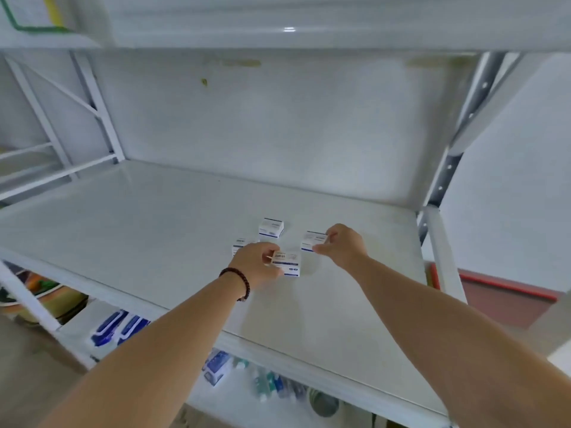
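Note:
Several small white boxes with blue print stand on a white shelf board (pixel 154 230). My left hand (pixel 256 265), with a dark bead bracelet on the wrist, pinches the nearest box (pixel 290 262) by its left side. My right hand (pixel 343 245) grips another box (pixel 312 240) by its right end. A third box (pixel 271 227) stands free farther back. A fourth box (pixel 241 244) is partly hidden behind my left hand.
The shelf above (pixel 287 29) hangs low over the board. A perforated metal upright (pixel 445 177) stands at the right. The lower shelf holds blue packs (pixel 119 327), bottles (pixel 272 384) and a can. Bowls (pixel 40 291) sit at the lower left.

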